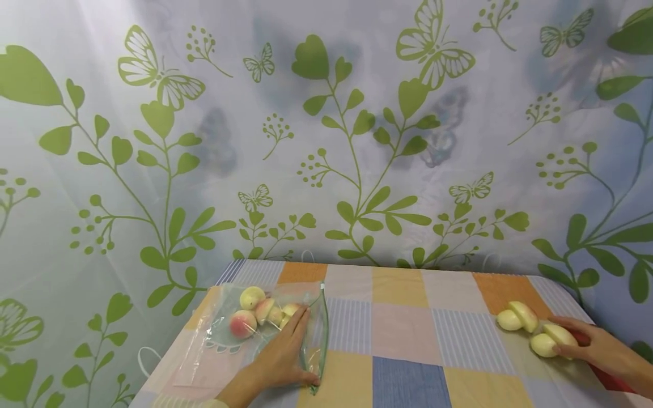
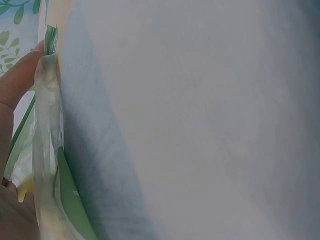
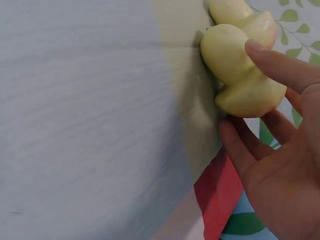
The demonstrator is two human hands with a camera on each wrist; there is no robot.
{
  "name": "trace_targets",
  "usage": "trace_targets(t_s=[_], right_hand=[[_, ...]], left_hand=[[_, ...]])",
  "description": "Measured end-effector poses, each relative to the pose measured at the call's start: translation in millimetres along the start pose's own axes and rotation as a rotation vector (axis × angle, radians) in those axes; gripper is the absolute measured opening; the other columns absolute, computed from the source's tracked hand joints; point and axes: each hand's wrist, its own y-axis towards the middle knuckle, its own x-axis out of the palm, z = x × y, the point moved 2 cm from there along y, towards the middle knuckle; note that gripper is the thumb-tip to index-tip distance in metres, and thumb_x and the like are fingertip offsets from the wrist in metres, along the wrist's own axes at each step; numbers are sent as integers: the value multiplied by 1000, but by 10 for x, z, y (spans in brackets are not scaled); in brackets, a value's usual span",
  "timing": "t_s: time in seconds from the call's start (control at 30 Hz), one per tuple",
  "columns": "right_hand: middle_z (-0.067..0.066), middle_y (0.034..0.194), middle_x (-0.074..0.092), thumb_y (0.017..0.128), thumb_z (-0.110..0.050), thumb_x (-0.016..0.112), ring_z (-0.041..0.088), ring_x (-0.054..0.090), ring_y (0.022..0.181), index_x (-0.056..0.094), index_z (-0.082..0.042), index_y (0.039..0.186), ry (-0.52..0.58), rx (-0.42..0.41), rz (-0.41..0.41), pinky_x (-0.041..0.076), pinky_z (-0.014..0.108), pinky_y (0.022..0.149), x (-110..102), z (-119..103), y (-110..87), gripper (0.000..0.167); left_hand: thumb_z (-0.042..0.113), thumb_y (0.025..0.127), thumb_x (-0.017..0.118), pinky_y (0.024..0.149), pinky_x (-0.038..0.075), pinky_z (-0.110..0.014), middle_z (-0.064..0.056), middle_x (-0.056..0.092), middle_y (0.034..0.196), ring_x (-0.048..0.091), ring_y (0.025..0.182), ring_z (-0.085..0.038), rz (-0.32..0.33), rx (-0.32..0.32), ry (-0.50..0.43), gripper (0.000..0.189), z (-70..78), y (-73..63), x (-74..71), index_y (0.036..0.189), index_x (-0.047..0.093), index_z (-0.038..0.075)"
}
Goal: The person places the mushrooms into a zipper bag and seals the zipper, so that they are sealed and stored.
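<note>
A clear zip bag (image 1: 196,354) with a green seal (image 1: 325,334) lies on the left of the table, several yellow-pink toy peaches (image 1: 242,324) inside. My left hand (image 1: 283,351) lies at its mouth, fingers stretched out and thumb near the seal's lower end. In the left wrist view a straight finger (image 2: 22,75) reaches along the bag's edge. At the right, my right hand (image 1: 597,343) holds a pale yellow peach (image 3: 225,52) and the one against it (image 3: 252,95), thumb on top and fingers around the far side. The peaches rest on the cloth.
Just beyond the right hand sit two more yellow peaches (image 1: 510,320), leaning together. A patchwork cloth (image 1: 405,334) covers the table, its edge close to the right hand. Behind hangs a white curtain (image 1: 285,226) with green leaves and butterflies.
</note>
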Motion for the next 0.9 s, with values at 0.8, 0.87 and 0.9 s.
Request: trace_targets(t_s=[0.8, 0.87, 0.9], right_hand=[[48, 132, 46, 97, -40, 73, 51, 60, 107, 47, 14, 140, -2, 110, 56, 54, 35, 71, -20, 171, -135, 74], [48, 132, 45, 97, -42, 73, 57, 56, 109, 47, 14, 140, -16, 113, 61, 53, 41, 74, -41, 176, -142, 75], [48, 132, 45, 97, -43, 73, 60, 54, 111, 47, 13, 140, -21, 115, 63, 53, 42, 74, -53, 178, -144, 75]], left_hand=[[66, 59, 92, 116, 36, -49, -25, 18, 167, 27, 151, -38, -32, -26, -13, 147, 3, -5, -26, 162, 15, -7], [67, 59, 91, 115, 36, -49, -25, 18, 167, 27, 151, -38, -29, -23, -8, 147, -1, -2, -20, 161, 15, -7], [68, 59, 90, 115, 36, -49, -25, 18, 167, 27, 151, -39, -29, -22, -6, 147, -2, 1, -18, 161, 15, -7]])
